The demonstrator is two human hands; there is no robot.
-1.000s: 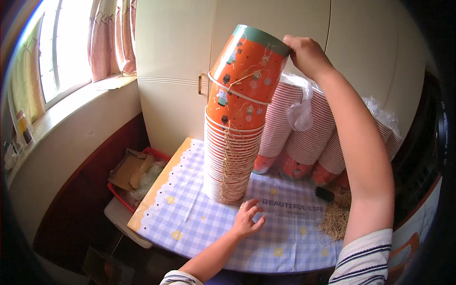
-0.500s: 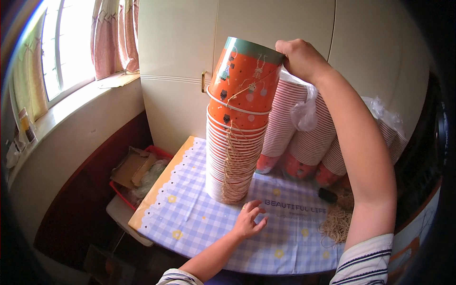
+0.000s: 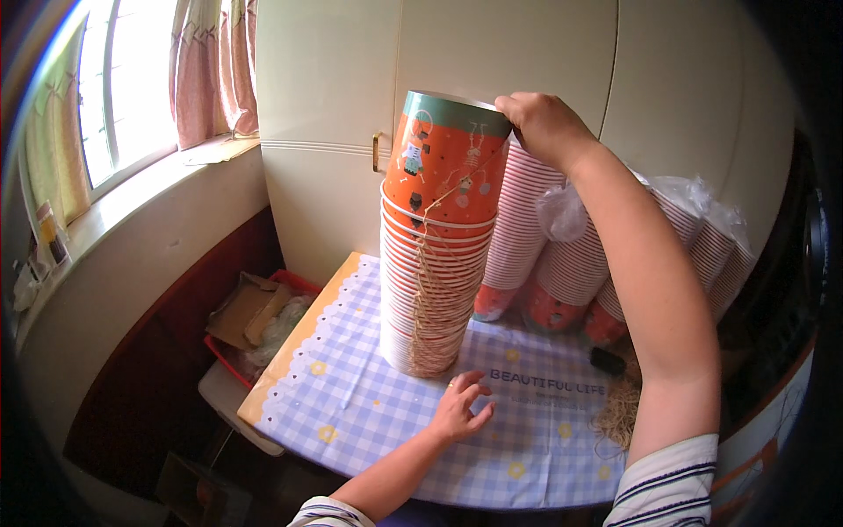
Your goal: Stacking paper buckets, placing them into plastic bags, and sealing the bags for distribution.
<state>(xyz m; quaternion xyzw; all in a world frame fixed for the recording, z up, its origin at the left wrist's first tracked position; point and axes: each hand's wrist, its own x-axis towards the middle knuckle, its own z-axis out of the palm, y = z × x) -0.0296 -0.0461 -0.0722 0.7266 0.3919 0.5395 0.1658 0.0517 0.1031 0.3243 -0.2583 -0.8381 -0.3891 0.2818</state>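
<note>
A tall stack of paper buckets (image 3: pixel 436 294), turned upside down, stands on the table in front of me. Its top bucket (image 3: pixel 448 171) is orange with a green band and small skeleton figures, and sits over the one below. My right hand (image 3: pixel 546 127) is closed on the upper right edge of that top bucket; some of its fingers are hidden. Down the front of the stack hang many twine handles (image 3: pixel 432 307). Low over the cloth, just right of the stack's foot, my left hand (image 3: pixel 462 408) is open with fingers apart and holds nothing.
Behind stand more bucket stacks (image 3: pixel 566 272) with clear plastic bags (image 3: pixel 562 213). A twine bundle (image 3: pixel 619 413) and a small black object (image 3: pixel 606 360) lie at right on the checked tablecloth (image 3: pixel 342 386). Left of the table, a red crate (image 3: pixel 294 279) holds cardboard. A cabinet (image 3: pixel 325 70) closes the back.
The top bucket has come down with my right hand and sits lower over the stack, closing most of the gap between the rims. My left hand has stayed in place.
</note>
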